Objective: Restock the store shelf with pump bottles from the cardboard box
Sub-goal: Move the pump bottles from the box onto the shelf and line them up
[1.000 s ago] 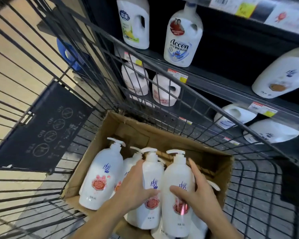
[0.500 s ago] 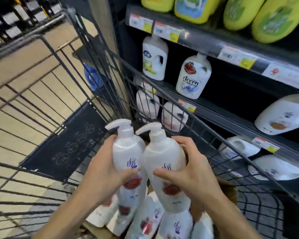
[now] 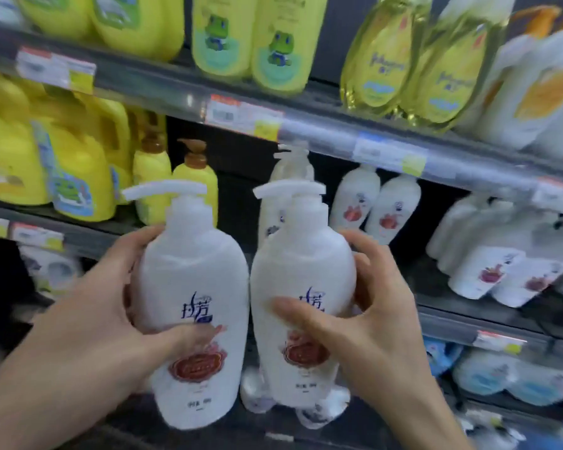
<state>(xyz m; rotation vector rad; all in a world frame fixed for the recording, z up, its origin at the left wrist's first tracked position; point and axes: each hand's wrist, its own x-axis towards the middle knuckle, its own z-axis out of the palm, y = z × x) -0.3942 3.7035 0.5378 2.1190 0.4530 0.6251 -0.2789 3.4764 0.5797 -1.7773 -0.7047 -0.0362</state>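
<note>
— up at the middle shelf (image 3: 387, 147) now. what am i holding?

— 2 white plastic pump bottles, 1 per hand. my left hand (image 3: 111, 319) wraps the left white pump bottle with the red label (image 3: 192, 306), thumb across the front just under the blue lettering, fingers curled round the far side. my right hand (image 3: 364, 329) grips the right white pump bottle (image 3: 303, 287) the same way, mirrored.

— why side by side like that?

— my guess: both go in together. they're upright, bodies touching, both spouts pointing left, labels facing me, so they'd sit like the stock behind.

— where's the slot?

— straight ahead, the dark gap (image 3: 238, 190) between the yellow bottles with brown pumps (image 3: 194, 180) and the small white bottles with red emblems (image 3: 376, 206). 1 matching pump bottle on the shelf (image 3: 290, 170) stands behind the right one, so i judge that's the row.

— counts?

— 2 in hand, 1 matching that i can make out behind, 2 brown-pump yellows, 2 small whites beside the gap. everything else is too blurred to count. the cardboard box is out of view.
</note>
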